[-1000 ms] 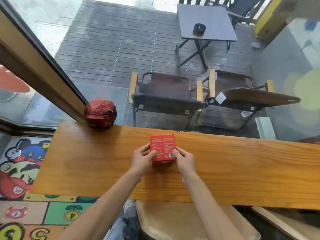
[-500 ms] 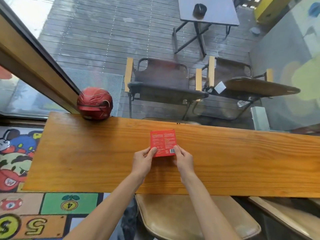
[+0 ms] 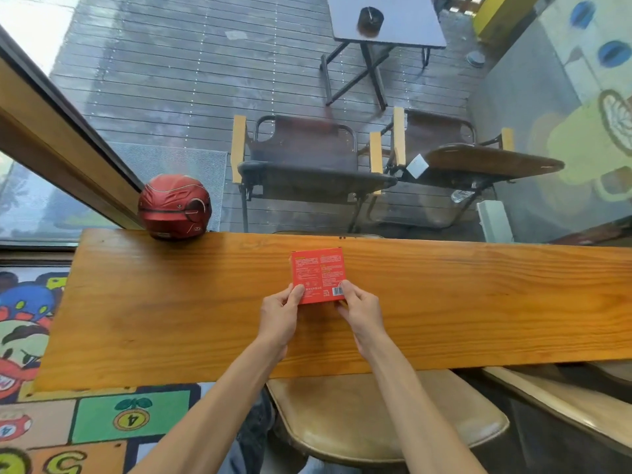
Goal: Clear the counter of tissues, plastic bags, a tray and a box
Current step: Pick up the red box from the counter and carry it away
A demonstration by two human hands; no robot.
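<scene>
A small red box (image 3: 317,272) with printed text and a barcode lies over the middle of the wooden counter (image 3: 478,302). My left hand (image 3: 281,314) pinches its near left corner with thumb and fingers. My right hand (image 3: 360,311) pinches its near right corner beside the barcode. Whether the box rests flat on the wood or is lifted slightly, I cannot tell. No tissues, plastic bags or tray show on the counter.
A red helmet (image 3: 174,206) sits at the counter's far left edge against the window glass. A tan stool seat (image 3: 376,415) stands below the near edge. Outside the glass are two folding chairs (image 3: 301,165) and a grey table (image 3: 386,22).
The view has tipped downward and the box has shifted a little away from me along the counter. Both hands keep hold of its near corners.
</scene>
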